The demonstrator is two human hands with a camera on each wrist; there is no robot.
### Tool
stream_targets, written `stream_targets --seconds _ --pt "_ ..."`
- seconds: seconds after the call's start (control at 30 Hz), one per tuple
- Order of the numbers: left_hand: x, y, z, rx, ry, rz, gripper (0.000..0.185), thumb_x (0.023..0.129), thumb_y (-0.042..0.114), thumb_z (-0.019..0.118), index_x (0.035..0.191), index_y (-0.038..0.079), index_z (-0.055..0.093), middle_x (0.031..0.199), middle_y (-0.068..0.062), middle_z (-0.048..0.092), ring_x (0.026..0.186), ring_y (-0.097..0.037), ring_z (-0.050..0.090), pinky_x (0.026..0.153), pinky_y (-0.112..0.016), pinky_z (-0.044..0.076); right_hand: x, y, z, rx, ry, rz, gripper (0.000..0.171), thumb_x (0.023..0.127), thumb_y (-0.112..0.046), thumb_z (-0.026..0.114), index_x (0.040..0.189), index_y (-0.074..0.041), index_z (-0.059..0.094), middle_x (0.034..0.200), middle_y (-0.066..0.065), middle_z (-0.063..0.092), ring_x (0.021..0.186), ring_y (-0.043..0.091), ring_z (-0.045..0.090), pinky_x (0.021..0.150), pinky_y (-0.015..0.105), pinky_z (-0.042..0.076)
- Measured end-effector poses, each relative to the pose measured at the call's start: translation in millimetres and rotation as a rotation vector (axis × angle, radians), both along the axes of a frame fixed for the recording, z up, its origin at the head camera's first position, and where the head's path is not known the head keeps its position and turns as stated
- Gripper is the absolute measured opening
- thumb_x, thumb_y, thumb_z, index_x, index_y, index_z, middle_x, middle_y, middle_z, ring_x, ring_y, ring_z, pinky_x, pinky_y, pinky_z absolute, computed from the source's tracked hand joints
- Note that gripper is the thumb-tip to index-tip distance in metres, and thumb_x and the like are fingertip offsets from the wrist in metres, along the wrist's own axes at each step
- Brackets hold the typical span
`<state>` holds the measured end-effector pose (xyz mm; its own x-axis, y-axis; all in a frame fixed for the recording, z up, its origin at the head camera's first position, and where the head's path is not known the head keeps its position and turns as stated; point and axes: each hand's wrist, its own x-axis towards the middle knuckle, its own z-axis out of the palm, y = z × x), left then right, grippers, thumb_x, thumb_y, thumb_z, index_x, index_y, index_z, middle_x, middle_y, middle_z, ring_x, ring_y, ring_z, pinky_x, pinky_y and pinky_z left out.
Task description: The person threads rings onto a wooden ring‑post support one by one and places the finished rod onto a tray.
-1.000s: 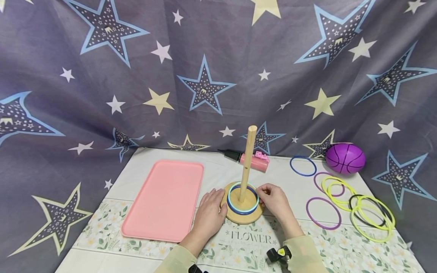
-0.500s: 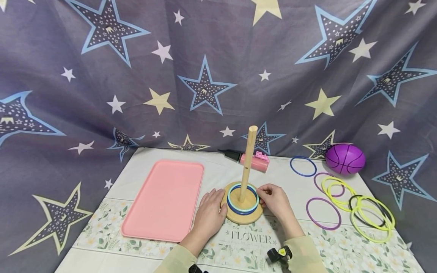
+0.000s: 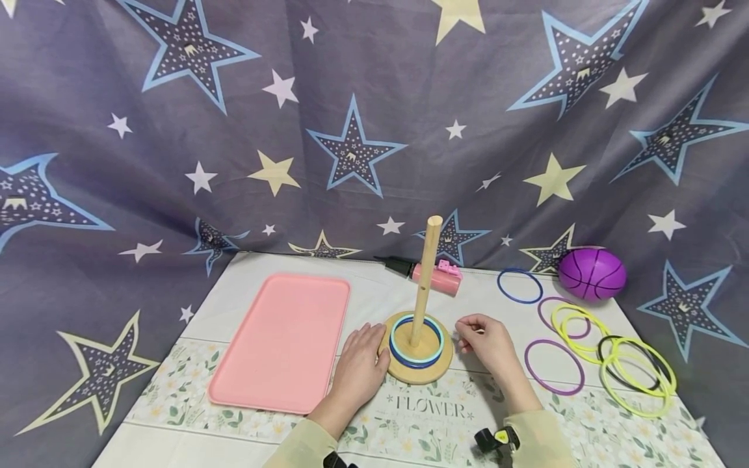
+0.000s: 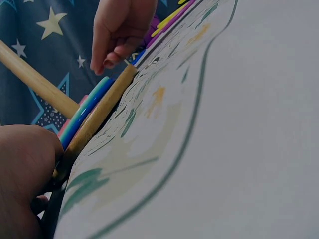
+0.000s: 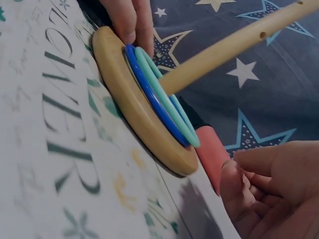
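In the head view a wooden ring-toss stand, with a round base [image 3: 417,377] and an upright peg [image 3: 425,279], stands at the middle of the table. Around the peg lie a turquoise ring [image 5: 158,84] and, beneath it, a dark blue ring [image 5: 152,97]. My left hand [image 3: 359,364] rests at the base's left edge, fingers extended and touching it. Just right of the base, apart from it, my right hand [image 3: 488,341] hovers with loosely bent fingers and nothing between them. The right wrist view shows its thumb and forefinger close together.
A pink tray [image 3: 281,344] lies on the left. Behind the peg is a pink-and-black object [image 3: 439,279]. To the right are a blue ring [image 3: 519,300], a purple ring [image 3: 556,391], several overlapping rings and a purple ball [image 3: 592,274]. A star-printed curtain [image 3: 374,214] backs the table.
My right hand has let go of the turquoise ring and moved a little to the right, off the base. The left hand and the rings on the peg stay where they were.
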<state>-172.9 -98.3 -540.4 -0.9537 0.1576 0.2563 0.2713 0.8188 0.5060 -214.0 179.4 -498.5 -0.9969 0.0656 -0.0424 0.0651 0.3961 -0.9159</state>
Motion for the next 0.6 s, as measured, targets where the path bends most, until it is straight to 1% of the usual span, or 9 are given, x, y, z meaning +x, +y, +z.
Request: stream_targets --seconds 0.13,0.3,0.47,0.6 --pt "0.0 -0.2 -0.3 0.005 0.012 -0.001 0.052 0.109 0.019 0.064 0.156 -0.003 0.058 0.160 -0.020 0.059 0.156 -0.040 0.045 0.133 -0.058 0.026 4.0 9.8 4.6 0.027 0.010 -0.019 0.018 0.107 -0.014 0.074 0.113 0.003 0.077 0.087 0.012 0.074 0.070 0.015 0.070 0.062 0.024 0.061" --pt "0.2 -1.3 -2.5 0.010 0.021 -0.003 0.052 0.108 0.018 0.065 0.155 -0.004 0.059 0.159 -0.021 0.059 0.156 -0.042 0.045 0.133 -0.059 0.027 10.0 20.3 9.8 0.049 0.026 -0.030 0.021 0.109 -0.017 0.073 0.117 0.002 0.077 0.090 0.015 0.075 0.072 0.017 0.071 0.063 0.025 0.061" --pt "0.0 -1.8 -2.9 0.010 0.028 -0.007 0.052 0.108 0.018 0.067 0.154 -0.004 0.059 0.158 -0.021 0.059 0.155 -0.042 0.046 0.133 -0.058 0.028 17.2 33.4 14.1 0.090 0.033 -0.045 0.025 0.110 -0.025 0.072 0.119 -0.002 0.078 0.086 0.012 0.074 0.072 0.018 0.070 0.063 0.028 0.059" --pt "-0.4 -2.1 -1.8 0.008 0.033 -0.010 0.051 0.109 0.019 0.066 0.154 -0.004 0.059 0.159 -0.021 0.059 0.155 -0.042 0.046 0.133 -0.058 0.028 21.5 45.2 16.0 0.118 0.038 -0.065 0.027 0.110 -0.026 0.073 0.121 -0.002 0.077 0.085 0.010 0.074 0.072 0.018 0.070 0.063 0.028 0.059"
